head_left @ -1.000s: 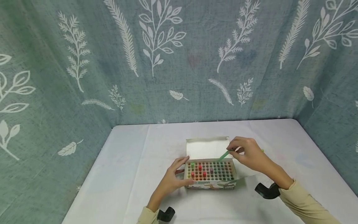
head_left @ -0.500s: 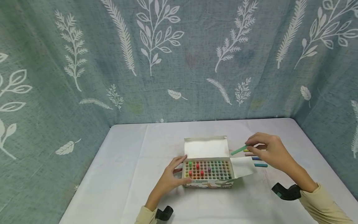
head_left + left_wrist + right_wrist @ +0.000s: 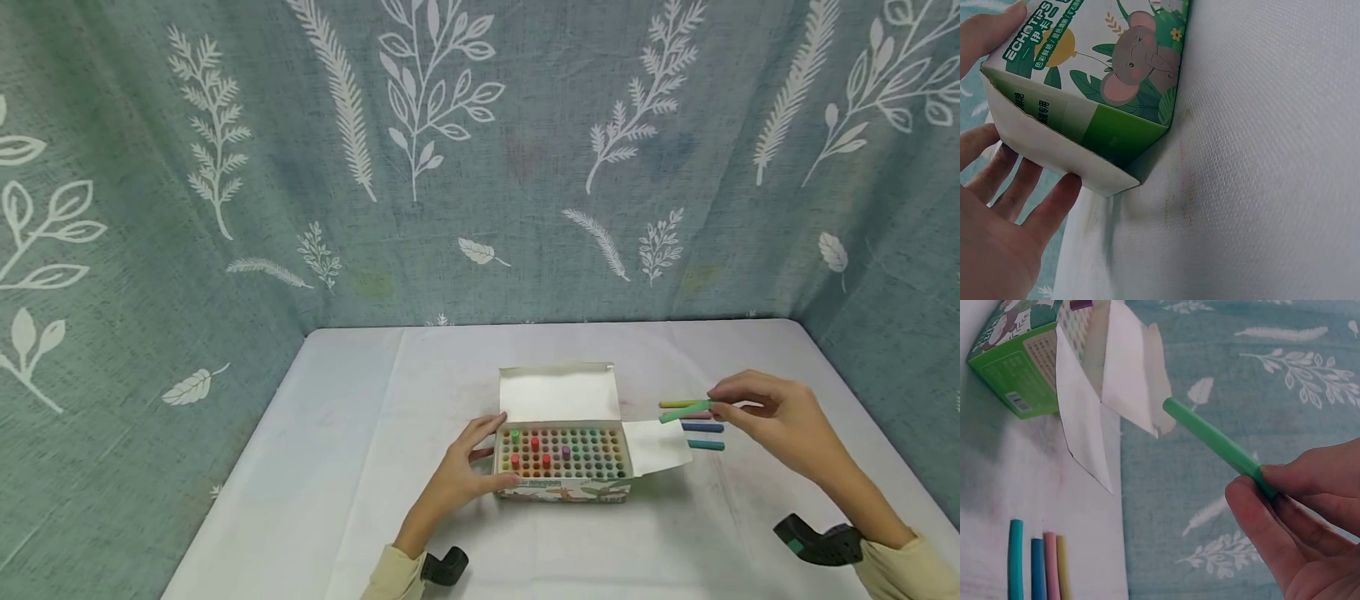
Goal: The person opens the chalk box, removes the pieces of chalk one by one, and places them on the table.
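Note:
A patterned cardboard box (image 3: 562, 492) stands on the table in the head view, its lid raised at the back and a side flap folded out right. Several chalks, green, red and purple (image 3: 566, 452), poke from its holed insert. My left hand (image 3: 457, 479) grips the box's left end, thumb at the front and fingers at the flap (image 3: 1054, 140) on that end. To the right of the box, my right hand (image 3: 780, 421) pinches a green chalk (image 3: 1216, 440) near one end. In the head view that chalk overlaps the chalks on the table.
Right of the side flap (image 3: 660, 447) lie a yellow chalk (image 3: 672, 404), a pink chalk (image 3: 1052, 565), a blue chalk (image 3: 702, 427) and a teal chalk (image 3: 707, 445), roughly parallel. Leaf-patterned cloth (image 3: 465, 167) hangs behind the white table (image 3: 390, 375).
My right hand has carried the green chalk from over the box rightward to the chalks on the table. The left hand stays on the box.

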`<state>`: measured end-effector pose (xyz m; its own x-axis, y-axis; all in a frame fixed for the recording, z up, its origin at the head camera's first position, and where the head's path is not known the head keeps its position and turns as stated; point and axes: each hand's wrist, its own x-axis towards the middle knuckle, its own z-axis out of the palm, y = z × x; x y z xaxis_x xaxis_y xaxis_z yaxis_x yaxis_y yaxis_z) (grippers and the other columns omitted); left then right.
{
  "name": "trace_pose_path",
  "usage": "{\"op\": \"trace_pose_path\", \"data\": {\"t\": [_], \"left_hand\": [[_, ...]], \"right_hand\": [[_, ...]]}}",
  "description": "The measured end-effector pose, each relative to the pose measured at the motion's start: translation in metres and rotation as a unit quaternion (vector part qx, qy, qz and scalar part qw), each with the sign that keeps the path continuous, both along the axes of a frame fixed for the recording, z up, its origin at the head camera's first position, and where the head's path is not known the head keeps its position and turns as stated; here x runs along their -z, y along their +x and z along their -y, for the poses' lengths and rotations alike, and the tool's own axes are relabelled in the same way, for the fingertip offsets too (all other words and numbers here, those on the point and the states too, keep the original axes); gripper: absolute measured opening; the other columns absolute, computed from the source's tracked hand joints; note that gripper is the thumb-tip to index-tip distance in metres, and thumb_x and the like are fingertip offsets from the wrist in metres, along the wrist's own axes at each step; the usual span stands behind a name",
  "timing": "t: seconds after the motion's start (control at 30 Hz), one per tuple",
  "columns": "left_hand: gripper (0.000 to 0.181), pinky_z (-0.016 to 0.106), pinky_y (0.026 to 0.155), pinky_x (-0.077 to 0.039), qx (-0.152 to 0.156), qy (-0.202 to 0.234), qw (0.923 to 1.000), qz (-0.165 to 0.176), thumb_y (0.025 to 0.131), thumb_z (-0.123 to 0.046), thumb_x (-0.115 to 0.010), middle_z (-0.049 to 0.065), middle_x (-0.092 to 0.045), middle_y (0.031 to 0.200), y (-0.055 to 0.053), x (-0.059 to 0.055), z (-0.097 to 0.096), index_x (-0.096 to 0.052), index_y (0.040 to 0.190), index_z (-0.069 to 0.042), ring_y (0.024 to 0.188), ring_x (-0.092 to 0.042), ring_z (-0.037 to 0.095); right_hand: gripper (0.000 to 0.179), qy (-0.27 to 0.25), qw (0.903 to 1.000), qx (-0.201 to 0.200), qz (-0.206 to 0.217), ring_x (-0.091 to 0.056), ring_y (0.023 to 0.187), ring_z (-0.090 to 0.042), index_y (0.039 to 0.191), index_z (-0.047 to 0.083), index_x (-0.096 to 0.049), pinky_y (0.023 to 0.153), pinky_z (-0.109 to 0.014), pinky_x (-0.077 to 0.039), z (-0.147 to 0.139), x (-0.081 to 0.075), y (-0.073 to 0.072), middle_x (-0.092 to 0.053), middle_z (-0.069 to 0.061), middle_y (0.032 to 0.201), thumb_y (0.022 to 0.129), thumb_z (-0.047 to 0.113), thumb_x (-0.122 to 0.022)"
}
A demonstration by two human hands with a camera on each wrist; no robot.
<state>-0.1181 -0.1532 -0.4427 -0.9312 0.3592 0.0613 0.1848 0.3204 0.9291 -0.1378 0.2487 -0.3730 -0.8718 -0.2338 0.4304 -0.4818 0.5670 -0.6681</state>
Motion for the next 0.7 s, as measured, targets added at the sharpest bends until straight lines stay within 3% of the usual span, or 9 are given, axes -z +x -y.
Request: {"op": "trace_pose_path", "data": {"t": [0.23,0.43,0.7], "left_hand": [[0.085,0.046,0.106,-0.038,0.011,0.005,0.9999,-0.011,0.077,-0.016,-0.08,0.012,-0.031,0.147,-0.001,0.002,0.0,-0.033,0.148,-0.009,0.135,-0.031,0.028],[0.085,0.046,0.106,-0.038,0.009,0.009,0.9999,-0.005,0.078,-0.016,-0.08,0.011,-0.03,0.148,-0.001,0.004,-0.001,-0.033,0.148,-0.01,0.135,-0.032,0.029],[0.084,0.048,0.106,-0.038,0.004,0.01,0.9999,-0.005,0.077,-0.015,-0.08,0.011,-0.031,0.147,-0.001,0.004,0.001,-0.034,0.147,-0.01,0.134,-0.032,0.029]], "right_hand": [[0.014,-0.006,0.9994,0.025,0.022,-0.063,0.078,0.0,0.095,0.006,-0.071,0.065,-0.013,-0.054,-0.01,0.0,0.006,-0.066,0.0,0.092,0.083,0.0,-0.071],[0.017,-0.035,0.9984,0.023,0.037,-0.065,0.079,-0.004,0.098,0.001,-0.07,0.066,-0.015,-0.055,-0.018,0.006,0.01,-0.067,-0.002,0.093,0.082,-0.003,-0.071],[0.017,-0.082,0.9909,0.043,0.098,-0.068,0.079,-0.012,0.102,-0.003,-0.068,0.07,-0.023,-0.057,-0.028,0.02,0.019,-0.067,-0.006,0.095,0.086,0.001,-0.068]]}}
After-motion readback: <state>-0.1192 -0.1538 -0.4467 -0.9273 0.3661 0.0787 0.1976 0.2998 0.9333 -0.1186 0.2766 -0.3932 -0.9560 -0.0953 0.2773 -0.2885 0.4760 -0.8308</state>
